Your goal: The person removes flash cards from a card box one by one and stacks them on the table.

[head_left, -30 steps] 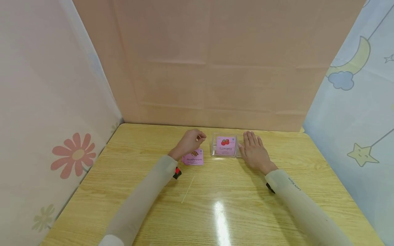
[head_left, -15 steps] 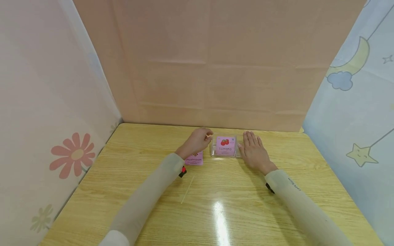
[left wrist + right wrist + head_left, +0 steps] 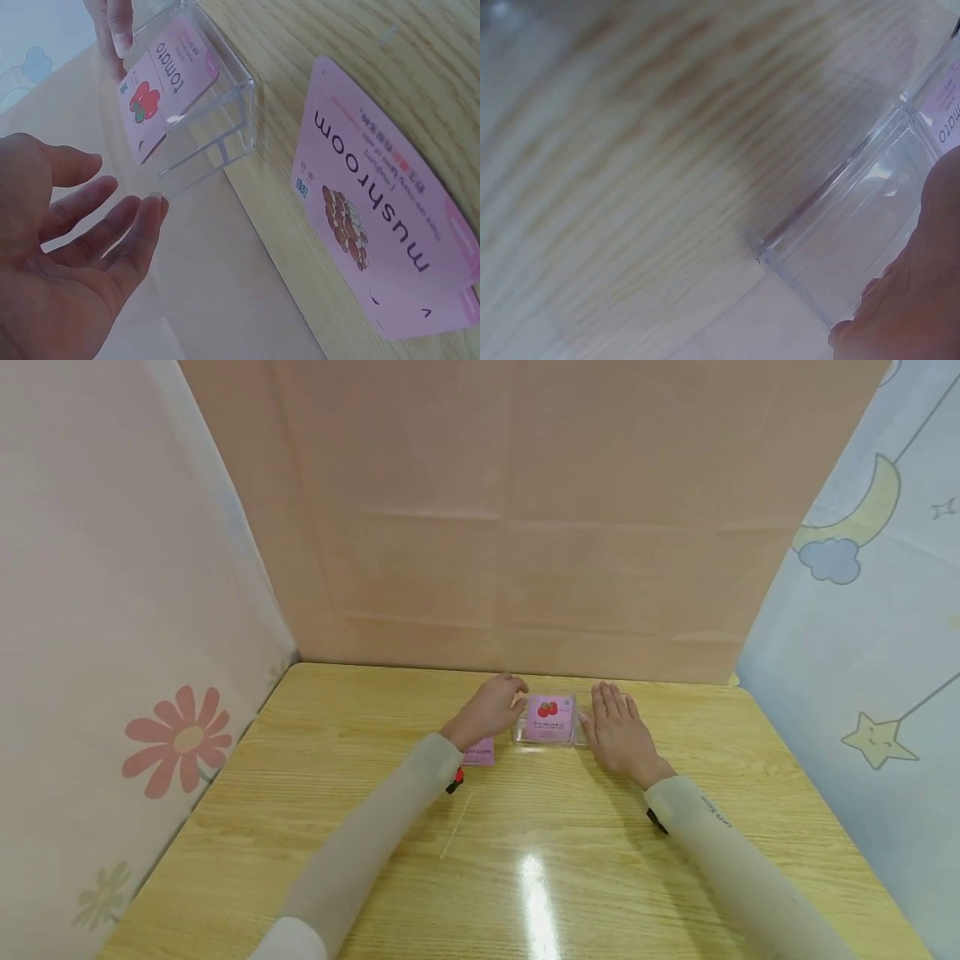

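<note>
A clear plastic box (image 3: 519, 734) at the back of the table holds a pink tomato card (image 3: 549, 718). Just left of it hovers my left hand (image 3: 491, 708), fingers loosely bent and holding nothing, its tips close to the box. Under that forearm, pink mushroom cards (image 3: 360, 195) lie on the table, partly covered in the head view. My right hand (image 3: 619, 735) rests with fingers straight on the clear plastic lid (image 3: 855, 217), which lies against the box's right side. The thumb is by the box edge. Most of the lid is hidden in the head view.
The wooden table (image 3: 600, 877) ends at a hanging tan sheet (image 3: 510, 527) behind the box. Printed side sheets (image 3: 862, 635) stand at left and right. A thin pale line (image 3: 456, 827) shows on the table in front of the cards.
My left hand has moved right, from over the mushroom cards to the left side of the box, its forearm now covering more of the cards. The right hand stays on the lid.
</note>
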A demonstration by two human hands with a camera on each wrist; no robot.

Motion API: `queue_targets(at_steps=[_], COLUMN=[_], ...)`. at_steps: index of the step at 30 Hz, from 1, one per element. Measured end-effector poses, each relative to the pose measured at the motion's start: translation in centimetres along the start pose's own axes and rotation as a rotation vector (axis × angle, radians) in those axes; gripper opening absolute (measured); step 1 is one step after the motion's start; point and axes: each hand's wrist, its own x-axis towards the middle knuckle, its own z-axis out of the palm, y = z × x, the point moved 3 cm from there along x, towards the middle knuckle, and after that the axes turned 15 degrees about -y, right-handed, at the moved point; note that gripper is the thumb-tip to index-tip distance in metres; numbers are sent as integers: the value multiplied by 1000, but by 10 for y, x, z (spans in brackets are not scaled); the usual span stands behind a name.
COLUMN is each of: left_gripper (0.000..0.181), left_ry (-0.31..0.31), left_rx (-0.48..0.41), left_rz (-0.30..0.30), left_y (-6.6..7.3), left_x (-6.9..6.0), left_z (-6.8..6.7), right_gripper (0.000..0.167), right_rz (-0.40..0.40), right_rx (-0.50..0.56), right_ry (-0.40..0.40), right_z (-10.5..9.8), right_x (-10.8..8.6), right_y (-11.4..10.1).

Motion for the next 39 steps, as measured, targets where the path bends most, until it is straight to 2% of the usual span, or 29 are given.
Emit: queue_targets(at_steps=[8, 15, 21, 31, 34, 39], left_gripper=[34, 33, 35, 32, 34, 34], left_ry=[-42, -12, -9, 2, 4, -3], left_rx=[93, 158, 190, 273, 296, 281], left_rz=[-53, -35, -39, 0, -5, -24], left_y=[4, 11, 14, 21, 22, 24], left_x=[8, 13, 14, 19, 22, 23], left_z=[9, 12, 13, 20, 21, 24], right_gripper=[71, 71, 71, 72, 72, 71], right_rz=[1, 6, 1, 9, 9, 10], right_rx=[3, 14, 19, 30, 37, 31], right_ry=[4, -11, 0, -10, -7, 5], right_z=[1, 2, 2, 3, 2, 0], right_x=[1, 1, 1, 1, 1, 0], right_y=[1, 1, 1, 1, 1, 0])
